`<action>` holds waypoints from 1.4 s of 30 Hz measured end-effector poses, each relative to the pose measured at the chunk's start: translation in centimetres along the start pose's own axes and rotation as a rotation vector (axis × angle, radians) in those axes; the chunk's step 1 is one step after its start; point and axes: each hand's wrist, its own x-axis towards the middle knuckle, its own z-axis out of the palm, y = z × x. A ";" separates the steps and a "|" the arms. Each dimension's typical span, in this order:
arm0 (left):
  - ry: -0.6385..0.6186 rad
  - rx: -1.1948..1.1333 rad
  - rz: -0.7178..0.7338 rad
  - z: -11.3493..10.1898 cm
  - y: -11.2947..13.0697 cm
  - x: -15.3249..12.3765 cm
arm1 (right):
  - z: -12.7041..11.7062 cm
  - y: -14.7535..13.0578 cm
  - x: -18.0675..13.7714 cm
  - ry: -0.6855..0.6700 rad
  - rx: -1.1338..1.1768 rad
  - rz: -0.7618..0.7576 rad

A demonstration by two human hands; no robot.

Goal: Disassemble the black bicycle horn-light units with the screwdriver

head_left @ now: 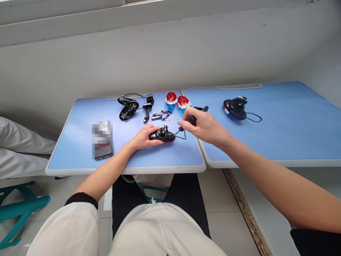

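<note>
My left hand (145, 137) is closed around one end of a black bike-light housing (165, 136), pressing it to the table. A mounting clamp sticks up from the housing, and a thin cable loops off its right end. In my right hand (202, 124) is a screwdriver (191, 121) with a black handle. Its shaft slants down to the left, and the tip meets the housing's right end; whether it sits in a screw I cannot tell. Just beyond lie several blue-and-white batteries (161, 115) and two red-and-blue light covers, one to the left (171, 100) and one to the right (183, 102).
Black shells (129, 108) with cables and a small clamp (146, 112) lie at the back left. A phone (103, 149), partly blurred, rests near the left edge. Another black light (236, 108) with a cable sits on the right table (282, 131). A person's light-coloured trousers (23, 149) show at far left.
</note>
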 end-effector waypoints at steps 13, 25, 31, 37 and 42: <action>0.014 -0.007 -0.001 0.1 -0.1 -0.1 | -0.9 0.1 0.7 -0.051 -0.089 -0.014; 0.019 -0.003 0.002 0.1 -0.1 -0.1 | -0.9 -0.6 1.2 -0.067 -0.194 -0.028; 0.013 -0.005 -0.003 0.1 -0.1 -0.2 | -1.1 -0.5 1.3 -0.144 -0.164 -0.017; 0.012 -0.016 -0.009 0.1 -0.1 -0.2 | -1.0 -1.0 1.0 -0.080 -0.177 -0.002; 0.010 -0.024 -0.007 0.1 0.0 -0.2 | -1.0 -1.2 0.8 -0.116 -0.174 -0.015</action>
